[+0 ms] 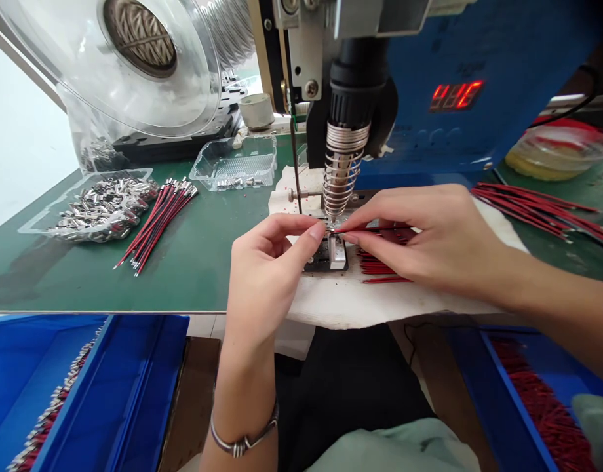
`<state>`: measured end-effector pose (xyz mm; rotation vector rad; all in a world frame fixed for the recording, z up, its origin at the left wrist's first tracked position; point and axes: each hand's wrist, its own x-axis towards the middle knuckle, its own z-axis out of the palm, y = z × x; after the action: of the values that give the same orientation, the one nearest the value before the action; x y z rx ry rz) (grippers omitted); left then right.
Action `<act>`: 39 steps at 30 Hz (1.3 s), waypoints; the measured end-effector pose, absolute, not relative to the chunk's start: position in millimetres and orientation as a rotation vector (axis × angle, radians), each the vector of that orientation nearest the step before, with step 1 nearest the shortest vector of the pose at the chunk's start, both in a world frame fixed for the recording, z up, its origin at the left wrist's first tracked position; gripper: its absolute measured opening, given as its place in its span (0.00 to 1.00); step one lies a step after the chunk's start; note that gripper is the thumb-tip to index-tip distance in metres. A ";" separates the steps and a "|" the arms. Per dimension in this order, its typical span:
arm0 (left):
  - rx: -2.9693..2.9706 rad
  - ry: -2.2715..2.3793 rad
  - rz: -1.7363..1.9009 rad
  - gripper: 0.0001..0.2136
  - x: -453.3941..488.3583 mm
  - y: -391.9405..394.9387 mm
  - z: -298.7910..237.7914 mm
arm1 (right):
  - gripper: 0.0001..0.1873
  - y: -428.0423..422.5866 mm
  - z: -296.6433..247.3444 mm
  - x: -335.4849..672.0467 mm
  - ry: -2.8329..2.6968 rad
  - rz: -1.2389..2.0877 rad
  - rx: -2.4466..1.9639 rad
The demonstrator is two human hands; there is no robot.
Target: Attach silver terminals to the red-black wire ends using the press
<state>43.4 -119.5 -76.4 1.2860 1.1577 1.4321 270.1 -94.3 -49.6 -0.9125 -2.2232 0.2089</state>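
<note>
My left hand [269, 269] is closed in a pinch at the left side of a small metal fixture [337, 255]; what lies between its fingertips is too small to make out. From the right, my right hand [429, 229] pinches a thin red and black wire [353, 231], its end over the fixture. Right above the fingertips hangs the machine's spring-wrapped head [345, 164], and its tip is partly hidden. Beneath my right hand several red wires [380, 270] lie on a white cloth [350, 301].
A tray of metal connectors [105, 203], a wire bundle with metal ends [158, 219] and a clear tray [235, 164] stand at left. More red wires [532, 206] lie at right. Behind is a blue machine box [429, 144]. Blue bins [134, 380] sit below the table edge.
</note>
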 end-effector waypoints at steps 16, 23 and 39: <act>1.312 1.147 1.367 0.10 41.0 -119.3 -80.5 | 0.11 -91.2 -49.7 273.4 -2.271 0.173 -0.858; 1.344 1.183 1.383 0.10 42.4 -120.8 -80.8 | 0.11 -91.4 -49.5 275.4 -2.305 0.121 -0.811; 1.420 1.247 1.424 0.11 44.0 -121.8 -81.8 | 0.09 -89.1 -48.5 277.4 -2.335 0.008 -0.708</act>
<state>44.0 -121.8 -81.8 1.4199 1.2467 1.4237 277.4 -89.1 -48.5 -0.7080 -2.3350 0.0076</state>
